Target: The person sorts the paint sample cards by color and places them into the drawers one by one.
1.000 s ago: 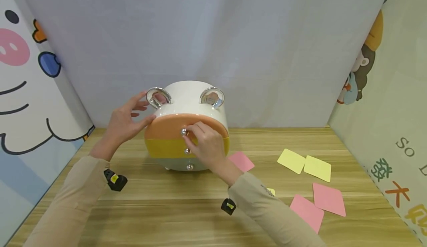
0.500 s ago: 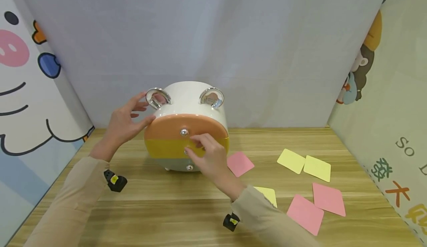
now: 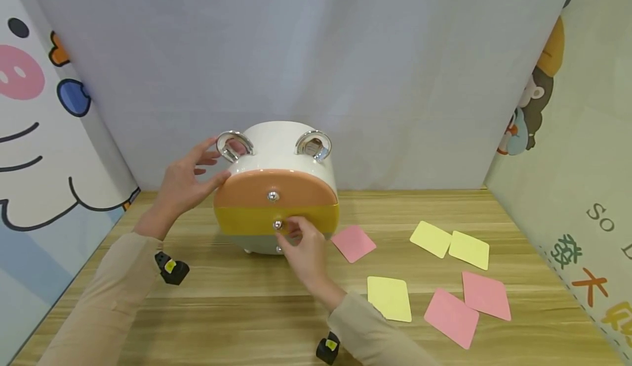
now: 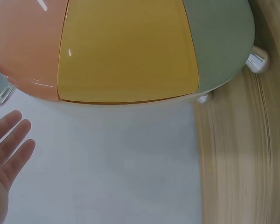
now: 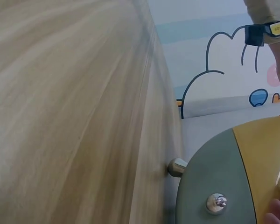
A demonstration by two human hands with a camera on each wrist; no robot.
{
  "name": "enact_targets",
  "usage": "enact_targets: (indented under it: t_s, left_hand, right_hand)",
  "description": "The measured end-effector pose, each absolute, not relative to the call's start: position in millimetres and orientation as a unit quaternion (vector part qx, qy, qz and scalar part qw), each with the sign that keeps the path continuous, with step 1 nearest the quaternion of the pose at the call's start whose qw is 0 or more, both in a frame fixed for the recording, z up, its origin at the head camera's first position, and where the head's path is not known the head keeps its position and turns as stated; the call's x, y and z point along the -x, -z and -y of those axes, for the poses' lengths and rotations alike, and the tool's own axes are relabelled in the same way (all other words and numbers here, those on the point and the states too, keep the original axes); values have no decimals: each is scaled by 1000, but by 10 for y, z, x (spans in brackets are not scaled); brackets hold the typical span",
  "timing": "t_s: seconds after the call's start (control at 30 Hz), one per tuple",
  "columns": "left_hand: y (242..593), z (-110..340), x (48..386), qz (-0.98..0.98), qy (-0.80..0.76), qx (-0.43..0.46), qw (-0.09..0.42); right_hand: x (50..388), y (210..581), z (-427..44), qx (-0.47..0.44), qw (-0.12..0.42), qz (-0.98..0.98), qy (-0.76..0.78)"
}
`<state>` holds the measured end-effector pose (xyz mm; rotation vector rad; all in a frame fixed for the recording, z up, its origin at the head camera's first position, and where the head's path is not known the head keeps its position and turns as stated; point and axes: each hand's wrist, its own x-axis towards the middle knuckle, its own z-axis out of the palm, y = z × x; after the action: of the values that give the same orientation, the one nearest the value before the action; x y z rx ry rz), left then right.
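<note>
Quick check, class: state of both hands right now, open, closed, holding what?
Left hand: open, at the left side of the box.
Right hand: at the knob of the yellow drawer; whether it is closed on it cannot be told.

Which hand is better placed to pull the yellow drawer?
Probably the right hand: it is at the silver knob on the yellow drawer, while the left hand is higher, by the left silver ear.

A rounded white cabinet (image 3: 278, 184) is being borne by the wood-grain table (image 3: 222, 311), backed by grey cloth (image 3: 395, 80). Its left side is being flanked by the left hand (image 3: 182, 185), its middle silver knob (image 3: 277, 225) by the right hand (image 3: 307, 253). The cabinet's right is being occupied by 3 square pink cards (image 3: 354, 243) and 3 square yellow cards (image 3: 430, 239), 1 pink being nearest.
</note>
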<state>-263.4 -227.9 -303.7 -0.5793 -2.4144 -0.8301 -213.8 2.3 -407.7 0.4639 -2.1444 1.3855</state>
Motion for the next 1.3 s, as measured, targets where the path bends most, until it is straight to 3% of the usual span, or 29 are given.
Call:
enact_targets:
  t_s: [0.57, 1.3]
  left_hand:
    - [3027, 2258, 2630, 891, 316, 207, 253]
    - [3038, 2273, 2626, 887, 320, 209, 260]
  right_hand:
    - [2172, 4142, 110, -128, 338, 810, -462]
    - [2244, 4162, 131, -164, 422, 807, -379]
